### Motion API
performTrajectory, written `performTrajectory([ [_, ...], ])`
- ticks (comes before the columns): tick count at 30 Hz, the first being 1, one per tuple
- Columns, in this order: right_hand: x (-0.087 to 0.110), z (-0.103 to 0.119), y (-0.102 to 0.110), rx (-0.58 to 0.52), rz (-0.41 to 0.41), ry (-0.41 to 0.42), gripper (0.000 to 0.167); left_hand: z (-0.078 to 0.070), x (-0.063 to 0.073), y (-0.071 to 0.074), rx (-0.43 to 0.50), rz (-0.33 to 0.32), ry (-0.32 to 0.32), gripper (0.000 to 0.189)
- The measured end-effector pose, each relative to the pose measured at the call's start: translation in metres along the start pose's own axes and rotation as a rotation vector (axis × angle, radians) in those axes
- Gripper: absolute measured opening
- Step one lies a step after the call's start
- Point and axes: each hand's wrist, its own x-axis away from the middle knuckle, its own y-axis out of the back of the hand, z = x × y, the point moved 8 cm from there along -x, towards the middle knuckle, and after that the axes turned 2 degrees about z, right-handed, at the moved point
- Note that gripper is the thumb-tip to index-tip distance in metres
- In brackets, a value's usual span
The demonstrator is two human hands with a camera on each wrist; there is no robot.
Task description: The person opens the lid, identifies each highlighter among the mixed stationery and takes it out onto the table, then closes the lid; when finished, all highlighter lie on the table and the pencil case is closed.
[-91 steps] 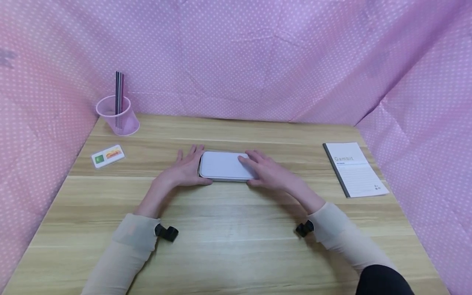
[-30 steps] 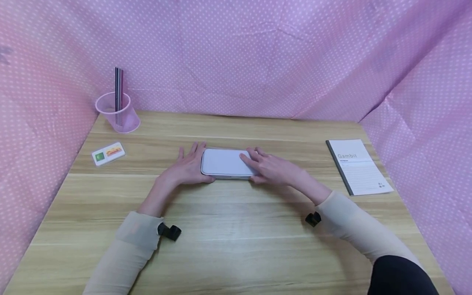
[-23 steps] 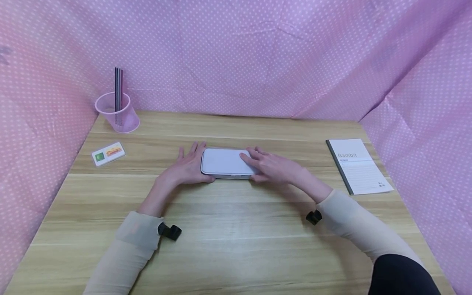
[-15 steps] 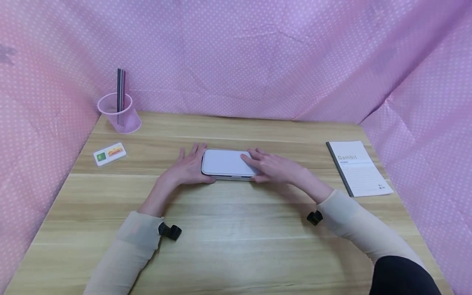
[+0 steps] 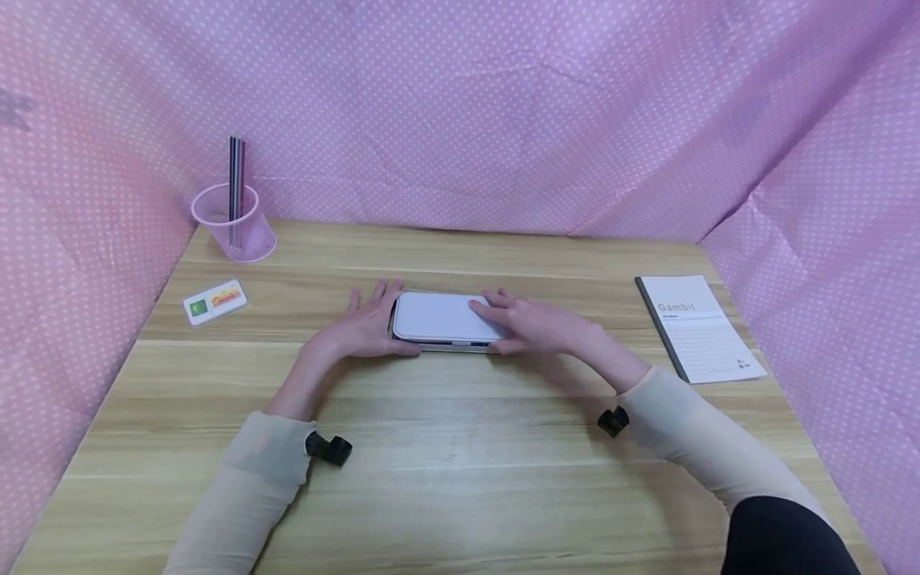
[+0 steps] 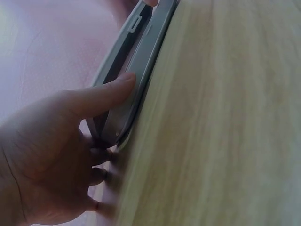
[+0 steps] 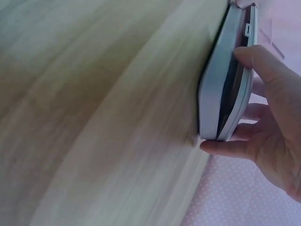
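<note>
Because its lid (image 5: pixel 438 311) is up a little along the near side, the case (image 5: pixel 431 321) shows a long dark gap there. It is flat and long, with round corners. Its top is smooth and pale, almost white. Down below, the base (image 7: pixel 212 101) is plain silver grey and sits on the wooden table (image 5: pixel 460 463) between the hands. A small clasp (image 6: pixel 135 24), shaped like a little frame, sits on the lid's front edge. The left hand (image 5: pixel 366 331) is spread wide round the left end and holds the case there, with its thumb pressed on the base's front. The right hand (image 5: pixel 539 323) grips the right end: 1 finger lies on top of the lid, and the thumb tip is at the gap. To the left are a pink cup (image 5: pixel 253 239) with dark sticks (image 5: pixel 236 172) in it and a white card (image 5: pixel 214 302) with 2 small pictures. A notebook (image 5: pixel 697 331) lies well apart on the right.
</note>
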Motion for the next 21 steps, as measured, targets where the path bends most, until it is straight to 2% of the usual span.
performTrajectory([
  [3, 0.000, -0.006, 0.004, -0.104, 0.009, 0.004, 0.075, 0.000, 0.000, 0.000, 0.008, -0.002, 0.011, 0.129],
  [11, -0.003, -0.018, 0.020, -0.367, -0.016, 0.110, 0.061, 0.001, 0.002, 0.000, 0.031, 0.020, 0.036, 0.130],
  [14, -0.004, -0.026, 0.025, -0.457, -0.010, 0.118, 0.055, 0.002, 0.003, 0.000, 0.033, 0.023, 0.046, 0.129],
  [16, -0.006, -0.032, 0.028, -0.512, -0.014, 0.099, 0.050, 0.002, 0.003, 0.000, 0.027, 0.028, 0.050, 0.129],
  [21, -0.010, -0.056, 0.034, -0.621, -0.094, -0.046, 0.042, 0.000, 0.003, 0.001, 0.021, 0.021, 0.033, 0.122],
])
